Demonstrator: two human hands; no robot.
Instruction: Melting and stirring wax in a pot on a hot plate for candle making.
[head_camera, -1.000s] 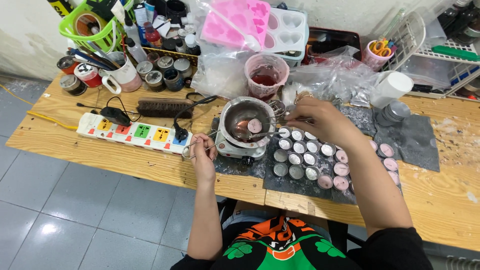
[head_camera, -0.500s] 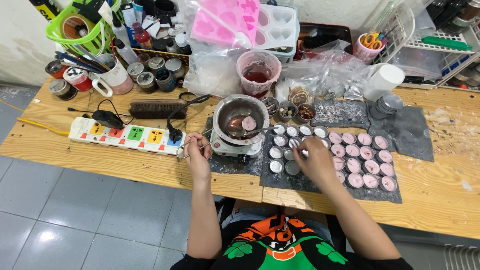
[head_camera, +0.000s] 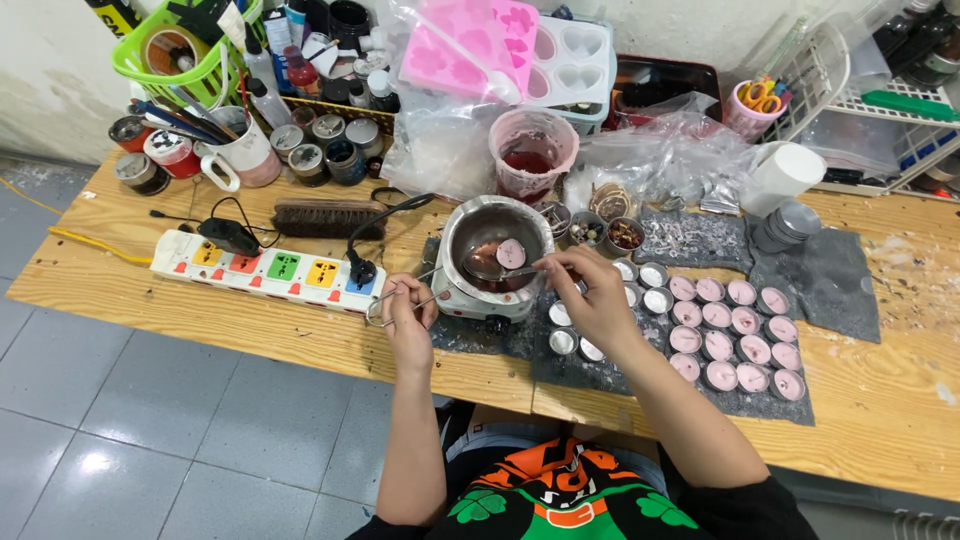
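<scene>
A long wooden table (head_camera: 180, 300) fills the frame's middle. At centre sits a round metal melting pot (head_camera: 495, 255), a pink wax disc (head_camera: 511, 253) inside it. Right of it, rows of small cups (head_camera: 735, 335) (many filled pink). The right hand (head_camera: 590, 295) pinches a spoon (head_camera: 490, 270) over the pot; the left hand (head_camera: 408, 312) grips the pot's wire handle (head_camera: 385, 300)

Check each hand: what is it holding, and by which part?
Left hand grips the wire handle of the melting pot. Right hand pinches a spoon by its handle end, the bowl inside the pot.
</scene>
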